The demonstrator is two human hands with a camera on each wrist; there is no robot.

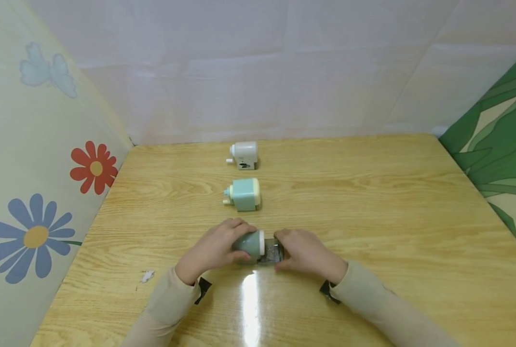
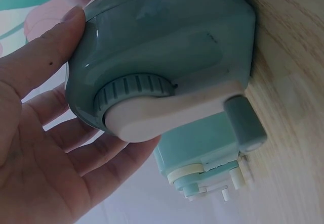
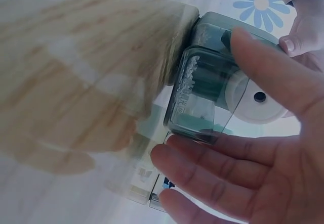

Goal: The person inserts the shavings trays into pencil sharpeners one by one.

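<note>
A dark green pencil sharpener (image 1: 250,245) lies on the table, with the left hand (image 1: 214,248) gripping its body between thumb and fingers. The left wrist view shows its pale crank arm (image 2: 169,114) with a green knob. From its right end sticks out a clear shavings drawer (image 1: 271,252), flecked with shavings inside. Thumb and fingers of the right hand (image 1: 305,253) hold the drawer at its outer end. Seen from the right wrist, the drawer (image 3: 195,100) juts out beside the sharpener's round white end face (image 3: 248,105), with a dark pencil hole.
Behind the hands stand a mint green sharpener (image 1: 245,194) and, farther back, a white sharpener (image 1: 247,153), both with cranks to the left. A whitish patch (image 1: 147,275) marks the table (image 1: 371,202) at left. Flower-printed panels border the sides.
</note>
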